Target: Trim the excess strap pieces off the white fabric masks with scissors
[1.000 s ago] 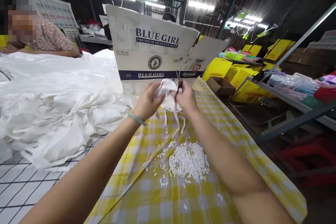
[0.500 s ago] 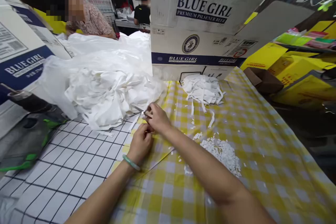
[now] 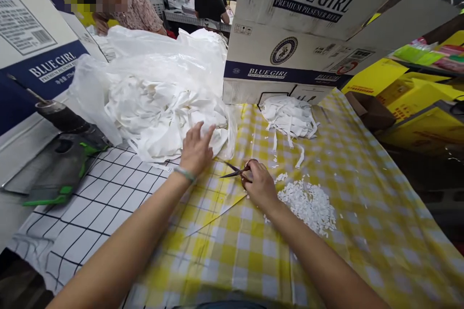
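Observation:
My right hand (image 3: pixel 258 184) grips a pair of scissors (image 3: pixel 235 172) by the handles, its blades spread apart and pointing left over the yellow checked cloth. My left hand (image 3: pixel 197 150) reaches out with fingers apart at the near edge of a heap of white fabric strips (image 3: pixel 155 116); whether it touches them I cannot tell. The heap lies on and under clear plastic sheeting. To the right is a smaller bunch of white strips (image 3: pixel 290 116) with ends trailing toward me. Small white snippets (image 3: pixel 308 205) are piled beyond my right wrist.
A large beer carton (image 3: pixel 275 53) stands at the back, another carton (image 3: pixel 54 67) at the left. A power drill (image 3: pixel 68 142) lies left on the grid-patterned cloth (image 3: pixel 108 203). A person (image 3: pixel 143 7) sits across the table; others are further back. Yellow boxes (image 3: pixel 409 87) stand at right.
My hands have come apart. The left has moved up to the heap and spread its fingers; the right has moved right and down with the scissors. The camera view has shifted a little.

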Demonstrator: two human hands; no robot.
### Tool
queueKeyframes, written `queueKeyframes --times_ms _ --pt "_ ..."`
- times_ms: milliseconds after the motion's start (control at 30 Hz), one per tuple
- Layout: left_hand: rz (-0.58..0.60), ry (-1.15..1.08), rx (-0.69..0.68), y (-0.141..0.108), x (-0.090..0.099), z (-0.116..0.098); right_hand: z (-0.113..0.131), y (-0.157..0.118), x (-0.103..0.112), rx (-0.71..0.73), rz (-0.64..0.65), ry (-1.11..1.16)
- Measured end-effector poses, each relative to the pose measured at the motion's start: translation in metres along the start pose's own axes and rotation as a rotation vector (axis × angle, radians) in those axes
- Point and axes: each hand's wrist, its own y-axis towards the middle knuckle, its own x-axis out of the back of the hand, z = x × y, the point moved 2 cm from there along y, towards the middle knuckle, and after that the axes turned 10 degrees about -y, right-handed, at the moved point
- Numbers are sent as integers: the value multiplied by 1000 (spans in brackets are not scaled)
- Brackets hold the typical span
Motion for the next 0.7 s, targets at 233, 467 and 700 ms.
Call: queueKeyframes --times_ms 233,467,700 --pt "279 78 -187 -47 7 -28 -7 -29 51 -173 -65 153" --pt "600 -242 -74 -189 4 -103 14 -74 28 -342 240 465" --pt "300 -1 -91 -92 46 -35 20 -105 14 -434 272 511"
